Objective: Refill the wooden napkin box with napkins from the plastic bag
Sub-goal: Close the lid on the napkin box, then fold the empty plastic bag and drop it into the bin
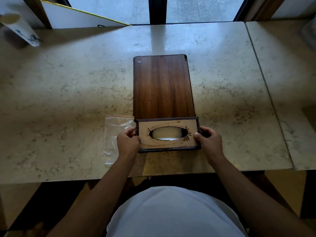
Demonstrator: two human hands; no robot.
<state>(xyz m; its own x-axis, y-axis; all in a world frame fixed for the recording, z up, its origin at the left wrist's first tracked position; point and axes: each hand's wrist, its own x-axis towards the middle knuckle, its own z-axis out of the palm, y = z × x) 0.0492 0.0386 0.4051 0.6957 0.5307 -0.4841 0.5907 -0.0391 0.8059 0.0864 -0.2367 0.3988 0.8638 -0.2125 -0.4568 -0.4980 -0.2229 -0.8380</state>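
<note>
The wooden napkin box [168, 144] rests near the table's front edge, its pale face with an oval opening turned up. White napkins [166, 133] show through the oval. My left hand [127, 141] grips the box's left end and my right hand [209, 141] grips its right end. A dark wooden panel [162, 86] lies flat on the table, reaching from the box's far edge toward the window. The clear plastic bag [113, 134] with an orange seal strip lies flat just left of the box, partly under my left hand; it looks empty.
The marble table [68, 100] has a seam [266, 86] to a second slab on the right. A white cylinder [20, 29] stands at the far left corner. A white board [77, 16] leans at the back by the window.
</note>
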